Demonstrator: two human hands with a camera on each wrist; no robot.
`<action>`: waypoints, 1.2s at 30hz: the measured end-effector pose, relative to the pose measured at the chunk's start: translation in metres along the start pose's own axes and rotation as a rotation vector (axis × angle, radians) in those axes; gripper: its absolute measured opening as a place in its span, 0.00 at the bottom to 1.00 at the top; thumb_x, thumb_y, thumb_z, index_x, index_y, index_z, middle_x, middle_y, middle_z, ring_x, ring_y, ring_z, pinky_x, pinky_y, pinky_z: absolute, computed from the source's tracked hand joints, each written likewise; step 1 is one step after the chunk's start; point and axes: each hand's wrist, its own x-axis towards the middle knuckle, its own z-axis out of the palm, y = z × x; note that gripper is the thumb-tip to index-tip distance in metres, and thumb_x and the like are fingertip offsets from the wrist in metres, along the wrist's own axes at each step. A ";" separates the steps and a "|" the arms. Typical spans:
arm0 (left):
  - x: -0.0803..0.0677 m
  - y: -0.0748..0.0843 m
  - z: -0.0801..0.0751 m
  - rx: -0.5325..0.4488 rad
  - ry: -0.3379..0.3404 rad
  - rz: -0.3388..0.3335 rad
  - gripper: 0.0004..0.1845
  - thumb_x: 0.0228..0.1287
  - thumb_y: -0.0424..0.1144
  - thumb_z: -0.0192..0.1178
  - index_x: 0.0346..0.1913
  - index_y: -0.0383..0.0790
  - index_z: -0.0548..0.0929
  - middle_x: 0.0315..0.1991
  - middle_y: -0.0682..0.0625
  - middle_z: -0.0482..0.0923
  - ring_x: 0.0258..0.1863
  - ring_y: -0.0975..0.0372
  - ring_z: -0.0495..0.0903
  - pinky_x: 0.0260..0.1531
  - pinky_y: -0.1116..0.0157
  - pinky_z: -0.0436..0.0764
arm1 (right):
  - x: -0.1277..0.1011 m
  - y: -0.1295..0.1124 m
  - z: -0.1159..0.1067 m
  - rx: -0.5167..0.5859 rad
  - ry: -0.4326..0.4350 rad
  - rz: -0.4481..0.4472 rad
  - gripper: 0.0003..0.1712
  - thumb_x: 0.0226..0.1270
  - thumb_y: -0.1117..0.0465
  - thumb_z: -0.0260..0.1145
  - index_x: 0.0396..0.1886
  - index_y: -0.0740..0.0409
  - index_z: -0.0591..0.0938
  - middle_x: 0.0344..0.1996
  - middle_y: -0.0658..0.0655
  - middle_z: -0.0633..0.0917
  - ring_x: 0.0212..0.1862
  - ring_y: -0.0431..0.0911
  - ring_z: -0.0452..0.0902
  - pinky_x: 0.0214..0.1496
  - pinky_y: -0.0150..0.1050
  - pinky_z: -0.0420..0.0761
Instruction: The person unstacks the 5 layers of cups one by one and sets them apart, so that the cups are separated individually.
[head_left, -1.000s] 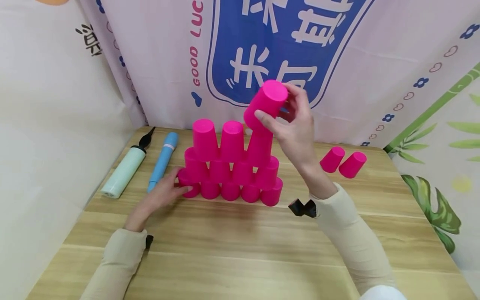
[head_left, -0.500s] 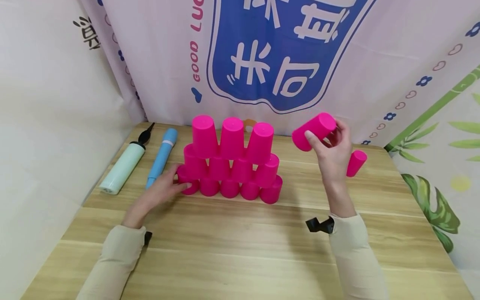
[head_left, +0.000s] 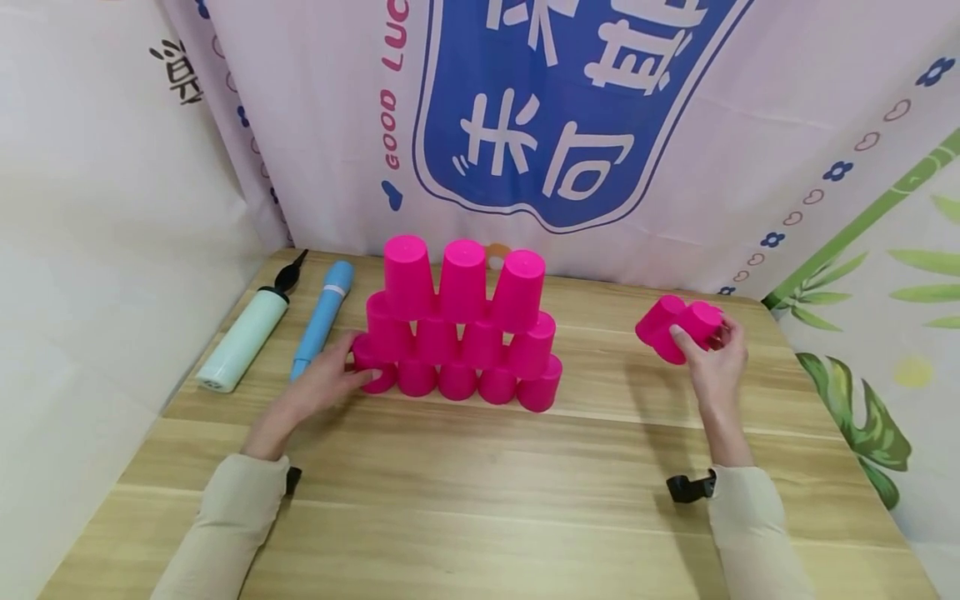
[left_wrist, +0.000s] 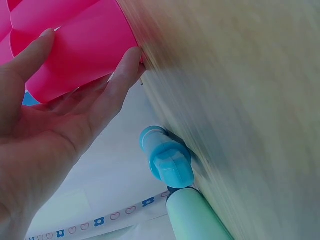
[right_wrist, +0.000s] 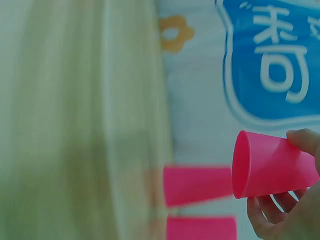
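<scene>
At the left of the head view, a pale green pump (head_left: 242, 340) and a blue pump (head_left: 323, 318) lie side by side on the wooden table (head_left: 480, 492). Just right of them, the left hand (head_left: 324, 385) rests on the table with straight, relaxed fingers, and its fingertips touch the leftmost bottom cup (head_left: 372, 368) of the pink cup pyramid (head_left: 461, 325). In the left wrist view the fingers (left_wrist: 117, 82) lie flat along the side of this cup; they do not curl around it. The pyramid stands in the centre of the frame, with 5 cups in the bottom row, 4 above, and 3 on top.

At the right of the frame, the right hand (head_left: 716, 360) grips a pink cup (head_left: 693, 329), held on its side low over the table. The thumb is on the near side of the cup and the other fingers wrap the far side. A second loose cup (head_left: 654, 317) lies just left of it, touching or almost touching.
</scene>
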 end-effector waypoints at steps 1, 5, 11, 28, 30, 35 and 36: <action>0.000 0.000 -0.001 0.000 0.000 -0.001 0.29 0.67 0.36 0.61 0.64 0.28 0.61 0.56 0.32 0.73 0.55 0.43 0.75 0.53 0.48 0.78 | 0.001 0.004 -0.005 -0.020 0.008 0.018 0.39 0.57 0.58 0.73 0.66 0.55 0.65 0.54 0.55 0.77 0.49 0.40 0.71 0.48 0.28 0.75; -0.001 0.002 -0.002 0.003 -0.012 -0.006 0.29 0.67 0.37 0.60 0.64 0.28 0.60 0.57 0.32 0.72 0.56 0.42 0.75 0.54 0.48 0.77 | 0.008 0.020 -0.026 -0.125 0.026 0.082 0.40 0.58 0.57 0.72 0.67 0.56 0.63 0.56 0.56 0.75 0.49 0.40 0.70 0.48 0.27 0.74; 0.000 0.004 -0.001 0.000 -0.011 -0.010 0.29 0.67 0.36 0.60 0.64 0.28 0.60 0.57 0.32 0.72 0.56 0.43 0.74 0.55 0.48 0.76 | 0.019 0.038 -0.050 -0.263 0.017 0.155 0.43 0.59 0.55 0.71 0.69 0.58 0.60 0.61 0.60 0.73 0.52 0.43 0.70 0.51 0.27 0.74; -0.003 0.004 0.000 -0.007 -0.022 -0.030 0.31 0.67 0.39 0.60 0.65 0.30 0.59 0.58 0.33 0.72 0.57 0.43 0.74 0.55 0.47 0.76 | 0.050 0.064 -0.061 -0.397 -0.005 0.228 0.43 0.61 0.57 0.67 0.70 0.64 0.56 0.65 0.64 0.67 0.62 0.55 0.66 0.64 0.44 0.71; -0.003 0.005 -0.001 -0.015 -0.020 -0.032 0.31 0.67 0.38 0.61 0.65 0.30 0.59 0.58 0.33 0.72 0.57 0.43 0.74 0.55 0.47 0.76 | 0.053 0.065 -0.061 -0.400 -0.005 0.236 0.43 0.61 0.57 0.67 0.70 0.64 0.56 0.65 0.64 0.67 0.62 0.55 0.65 0.64 0.44 0.71; -0.003 0.005 -0.001 -0.020 -0.006 -0.018 0.31 0.66 0.37 0.61 0.65 0.29 0.60 0.57 0.33 0.73 0.55 0.44 0.75 0.53 0.48 0.78 | 0.058 0.069 -0.060 -0.391 -0.010 0.254 0.44 0.62 0.57 0.66 0.70 0.63 0.54 0.66 0.64 0.66 0.64 0.55 0.65 0.66 0.45 0.70; -0.003 0.005 -0.002 -0.021 -0.005 -0.016 0.31 0.66 0.37 0.61 0.65 0.29 0.60 0.57 0.33 0.73 0.55 0.44 0.75 0.53 0.48 0.78 | 0.059 0.069 -0.060 -0.390 -0.011 0.254 0.44 0.62 0.57 0.66 0.70 0.63 0.54 0.66 0.64 0.66 0.64 0.55 0.65 0.66 0.45 0.70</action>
